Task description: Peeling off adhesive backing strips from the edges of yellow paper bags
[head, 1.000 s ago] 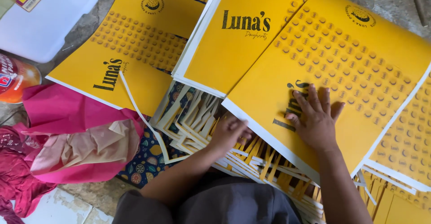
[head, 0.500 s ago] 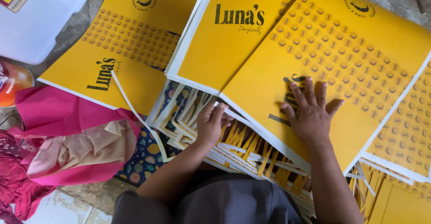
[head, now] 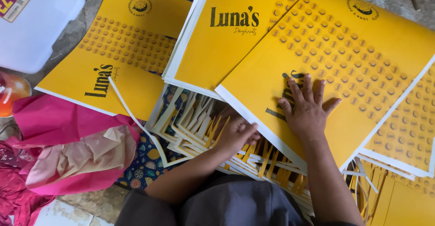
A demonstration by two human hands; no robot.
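Observation:
My right hand [head: 309, 108] lies flat, fingers spread, on the near end of a large yellow printed sheet [head: 344, 54] that tops a stack with white edges. My left hand [head: 236, 133] reaches under that stack's near corner, fingers curled at its white edge, on a heap of yellow and white paper offcuts [head: 199, 126]. Whether it grips the edge I cannot tell. A second yellow stack [head: 217, 40] lies just to the left, partly under the first.
A third yellow sheet [head: 122, 58] lies at the left. A white plastic container [head: 41, 26] stands at the top left, an orange bottle [head: 11, 94] below it. Pink cloth and plastic [head: 59, 144] lie at the left. More yellow sheets [head: 408, 131] sit at the right.
My left hand has moved right over the offcuts, to the near corner of the top stack. My right hand stays pressed flat on the sheet.

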